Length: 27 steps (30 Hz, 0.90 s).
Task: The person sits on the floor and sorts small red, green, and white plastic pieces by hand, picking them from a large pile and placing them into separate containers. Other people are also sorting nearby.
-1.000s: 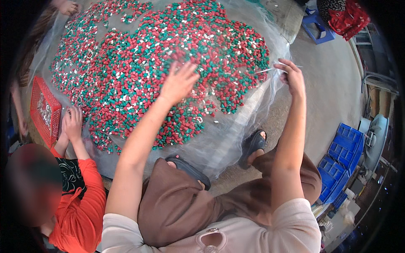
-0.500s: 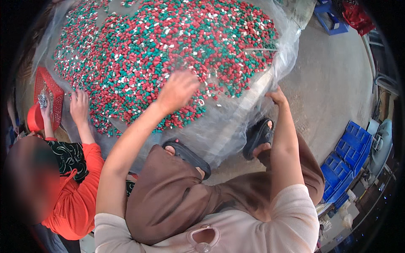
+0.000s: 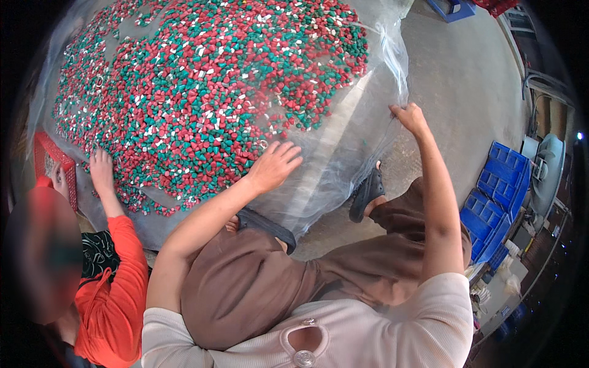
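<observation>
A broad heap of small red, green and white cone-shaped plastic pieces (image 3: 202,92) lies on a clear plastic sheet (image 3: 343,153) spread over the concrete floor. My left hand (image 3: 273,164) rests flat with spread fingers on the sheet at the near edge of the heap, touching the pieces and holding nothing. My right hand (image 3: 408,116) pinches the sheet's right edge and lifts it off the floor. I squat in brown trousers, with dark sandals under me.
At the left a person in an orange top (image 3: 110,294) has a hand (image 3: 101,165) among the pieces beside a red crate (image 3: 52,162). Blue crates (image 3: 497,202) are stacked at the right. Bare concrete floor (image 3: 466,80) lies beyond the sheet.
My left hand has drawn back toward me from the middle of the heap to its near edge. My right hand keeps hold of the sheet's edge. The view has shifted downward over the pile.
</observation>
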Motion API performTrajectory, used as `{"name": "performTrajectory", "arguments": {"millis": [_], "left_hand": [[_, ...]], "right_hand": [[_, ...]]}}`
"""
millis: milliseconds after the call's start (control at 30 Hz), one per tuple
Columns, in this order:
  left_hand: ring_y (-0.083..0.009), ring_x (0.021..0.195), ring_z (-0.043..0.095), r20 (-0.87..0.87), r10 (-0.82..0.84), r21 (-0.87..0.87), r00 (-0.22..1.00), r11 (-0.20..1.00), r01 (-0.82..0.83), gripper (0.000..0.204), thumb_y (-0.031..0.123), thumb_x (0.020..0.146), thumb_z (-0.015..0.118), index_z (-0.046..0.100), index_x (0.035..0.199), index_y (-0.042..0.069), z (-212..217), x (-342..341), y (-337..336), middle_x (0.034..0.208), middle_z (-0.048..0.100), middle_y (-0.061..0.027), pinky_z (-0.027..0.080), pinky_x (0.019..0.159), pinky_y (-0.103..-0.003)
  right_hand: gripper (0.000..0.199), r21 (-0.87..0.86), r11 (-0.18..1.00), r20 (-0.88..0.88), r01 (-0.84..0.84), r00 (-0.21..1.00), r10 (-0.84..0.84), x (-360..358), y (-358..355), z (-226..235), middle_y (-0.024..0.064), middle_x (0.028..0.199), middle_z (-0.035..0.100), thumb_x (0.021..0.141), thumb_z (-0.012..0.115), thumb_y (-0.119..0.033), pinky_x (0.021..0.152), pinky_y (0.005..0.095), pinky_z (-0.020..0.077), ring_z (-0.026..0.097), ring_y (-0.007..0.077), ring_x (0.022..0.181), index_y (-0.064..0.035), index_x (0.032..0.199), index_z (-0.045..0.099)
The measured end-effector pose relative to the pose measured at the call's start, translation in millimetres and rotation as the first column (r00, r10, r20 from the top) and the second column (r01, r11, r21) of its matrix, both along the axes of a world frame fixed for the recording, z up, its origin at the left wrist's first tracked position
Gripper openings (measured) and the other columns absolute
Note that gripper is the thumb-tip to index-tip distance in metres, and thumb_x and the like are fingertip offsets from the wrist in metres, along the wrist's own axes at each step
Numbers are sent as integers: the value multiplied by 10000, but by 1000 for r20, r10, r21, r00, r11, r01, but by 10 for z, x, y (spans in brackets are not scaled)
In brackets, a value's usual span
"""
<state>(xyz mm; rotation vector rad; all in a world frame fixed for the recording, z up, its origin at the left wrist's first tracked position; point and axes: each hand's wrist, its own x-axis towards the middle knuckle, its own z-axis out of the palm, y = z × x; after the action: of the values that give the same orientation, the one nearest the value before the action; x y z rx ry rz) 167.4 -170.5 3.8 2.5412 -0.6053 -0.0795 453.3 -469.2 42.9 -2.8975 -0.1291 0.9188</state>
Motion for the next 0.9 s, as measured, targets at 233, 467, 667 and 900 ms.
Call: {"name": "performTrajectory", "arguments": {"millis": [233, 467, 667, 900], "left_hand": [[-246, 957, 540, -65, 39, -449, 997, 891, -64, 249, 39, 711, 587, 578, 959, 65, 324, 85, -428, 976, 560, -66, 447, 814, -359], [-265, 888, 561, -136, -39, -605, 990, 794, -52, 195, -3, 684, 564, 561, 860, 80, 306, 25, -704, 909, 565, -56, 479, 745, -352], [-342, 998, 548, 282, -308, -689, 909, 594, 415, 231, -19, 638, 581, 528, 854, 46, 770, -46, -740, 988, 550, -135, 466, 862, -388], [-318, 1101, 495, 60, 236, 304, 970, 921, -243, 384, 129, 746, 553, 486, 1112, 34, 598, -166, -895, 1194, 485, -197, 353, 960, -509]], "right_hand": [[350, 251, 930, -244, 269, 947, -208, -9, 413, 895, 23, 547, 496, 761, 632, -349, 364, 254, 287, 400, 87, 399, -18, 652, 603], [266, 451, 793, -342, 410, 900, -272, 63, 719, 1248, -21, 545, 466, 784, 635, -292, 338, 226, 226, 341, 56, 376, -30, 743, 611], [281, 504, 748, -435, 432, 875, -213, 124, 987, 1446, -33, 568, 490, 792, 644, -307, 361, 209, 198, 319, 39, 392, -31, 763, 601], [305, 400, 826, -497, 397, 851, -169, 50, 1099, 1315, -56, 508, 443, 801, 655, -348, 318, 219, 162, 293, 36, 343, -51, 755, 601]]}}
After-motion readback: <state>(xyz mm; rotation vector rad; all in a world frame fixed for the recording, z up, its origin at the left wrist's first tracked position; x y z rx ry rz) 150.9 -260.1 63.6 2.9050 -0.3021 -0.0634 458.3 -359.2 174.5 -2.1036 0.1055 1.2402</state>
